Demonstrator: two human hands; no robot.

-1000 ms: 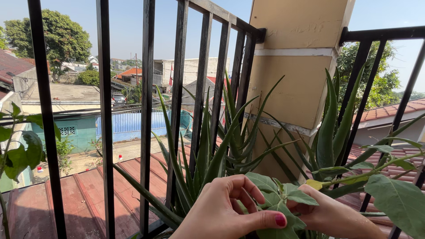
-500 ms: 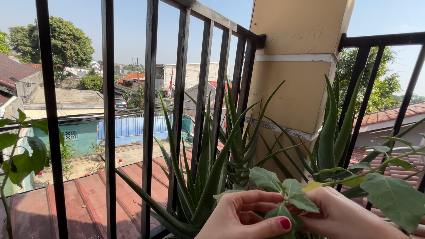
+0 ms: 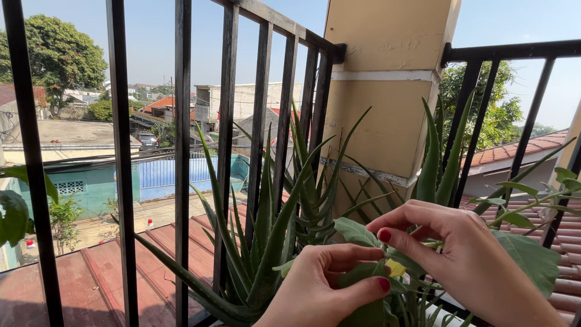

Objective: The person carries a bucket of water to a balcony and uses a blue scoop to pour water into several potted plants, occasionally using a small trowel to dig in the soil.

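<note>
Two hands are seen working at one leafy stem low in the frame, before a black metal railing. Furthest left, a red corrugated roof is seen through the bars, with houses and a big tree beyond under a clear sky. Next, an aloe plant fans its spiky leaves up against the bars. The left hand is closed around the soft green leaves, with thumb and forefinger pressed onto them. A small yellowed leaf is caught just where both hands meet (its edges are mostly hidden). The right hand is curled over from above, fingertips pinched at that yellow leaf. The step in hand is judged to be the plucking of it; a firm nip at the stalk while the stem is steadied would be called for. Behind stands a tan pillar, then a second aloe, more railing and tiled roofs.
</note>
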